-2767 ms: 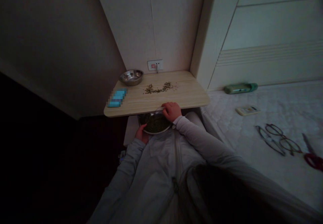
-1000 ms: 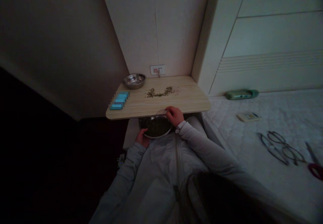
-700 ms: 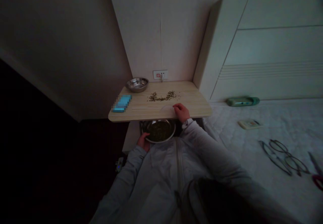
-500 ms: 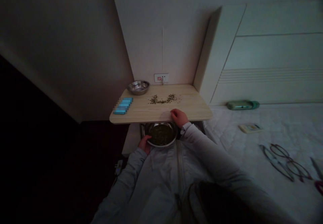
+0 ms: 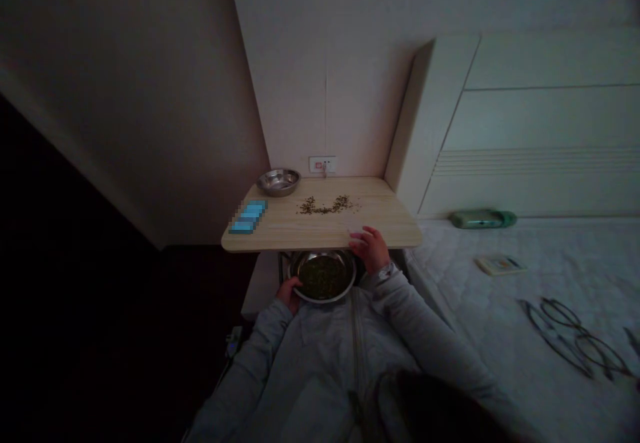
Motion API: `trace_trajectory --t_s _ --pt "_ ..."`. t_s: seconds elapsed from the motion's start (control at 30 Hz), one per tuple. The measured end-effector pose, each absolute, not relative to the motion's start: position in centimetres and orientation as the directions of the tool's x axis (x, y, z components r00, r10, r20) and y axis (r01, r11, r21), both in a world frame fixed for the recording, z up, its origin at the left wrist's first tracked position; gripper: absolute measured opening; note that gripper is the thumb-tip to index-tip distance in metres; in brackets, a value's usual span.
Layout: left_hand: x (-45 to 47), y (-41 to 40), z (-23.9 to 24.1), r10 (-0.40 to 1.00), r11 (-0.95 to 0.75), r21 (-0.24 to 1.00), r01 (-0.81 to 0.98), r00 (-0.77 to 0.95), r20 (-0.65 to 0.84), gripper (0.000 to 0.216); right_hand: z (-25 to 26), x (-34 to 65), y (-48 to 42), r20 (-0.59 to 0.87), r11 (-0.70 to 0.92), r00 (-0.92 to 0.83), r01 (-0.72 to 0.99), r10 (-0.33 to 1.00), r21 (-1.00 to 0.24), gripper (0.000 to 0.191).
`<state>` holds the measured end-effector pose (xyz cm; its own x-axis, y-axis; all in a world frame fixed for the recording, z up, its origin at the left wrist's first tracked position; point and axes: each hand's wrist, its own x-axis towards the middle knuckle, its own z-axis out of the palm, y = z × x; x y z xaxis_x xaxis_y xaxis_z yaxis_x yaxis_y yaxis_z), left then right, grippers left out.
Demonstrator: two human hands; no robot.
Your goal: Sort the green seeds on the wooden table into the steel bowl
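Note:
My left hand (image 5: 290, 294) grips the left rim of a steel bowl (image 5: 326, 301), its thumb over the edge. Dark green bits (image 5: 325, 278) fill the bottom of this bowl, which sits in front of my body just below the table's front edge. My right hand (image 5: 371, 251) is at the front edge of the light wooden table (image 5: 287, 236), fingers curled toward the thumb. Something small and pale shows at its fingertips, too faint to name. Small dark grains (image 5: 323, 208) lie in a curved scatter on the tabletop, beyond my right hand.
A second steel bowl (image 5: 279, 183) stands at the table's back left, with a blurred-out blue phone-like thing (image 5: 249, 216) in front. On the bed (image 5: 450, 263) at right lie a green bottle (image 5: 483, 219), a small pale box (image 5: 500, 265) and glasses (image 5: 575, 340). A wall socket (image 5: 323, 164) is behind.
My right hand has shifted slightly right and back toward my body, and its fingers have loosened a little. The left hand stays on the bowl. The whole view has tilted up slightly.

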<state>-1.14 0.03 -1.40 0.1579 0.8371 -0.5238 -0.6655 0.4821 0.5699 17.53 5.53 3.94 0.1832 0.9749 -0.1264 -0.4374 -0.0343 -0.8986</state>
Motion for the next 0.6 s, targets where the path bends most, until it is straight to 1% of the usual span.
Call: trace_trajectory --t_s 0.1,0.23,0.3,0.43,0.5,0.6 --pt "-1.1 0.0 -1.4 0.815 0.514 0.564 -0.646 0.163 -0.556 0.032 2.4 17.7 4.9 -0.069 0.035 0.258 -0.379 0.964 -0.925 0.033" --pt "-1.0 -0.1 -1.3 0.794 0.551 0.565 -0.615 0.176 -0.582 0.03 0.1 18.4 3.9 0.094 0.195 0.381 -0.235 0.92 -0.952 0.032" --pt "-1.1 -0.2 -1.3 0.799 0.552 0.569 -0.61 0.191 -0.571 0.03 -0.9 19.0 3.4 0.12 0.228 0.445 -0.198 0.888 -0.953 0.032" --pt "-1.3 -0.3 -1.8 0.826 0.525 0.628 -0.574 0.167 -0.538 0.023 -2.4 20.1 2.6 0.182 0.254 0.502 -0.079 0.845 -0.964 0.033" --pt "-1.5 -0.4 -2.0 0.843 0.503 0.66 -0.558 0.149 -0.516 0.017 -3.1 20.5 2.4 0.172 0.219 0.478 -0.043 0.861 -0.975 0.031" --pt "-1.5 -0.6 -2.2 0.865 0.471 0.674 -0.569 0.149 -0.478 0.014 -3.7 20.7 2.3 0.138 0.174 0.442 -0.04 0.886 -0.984 0.025"
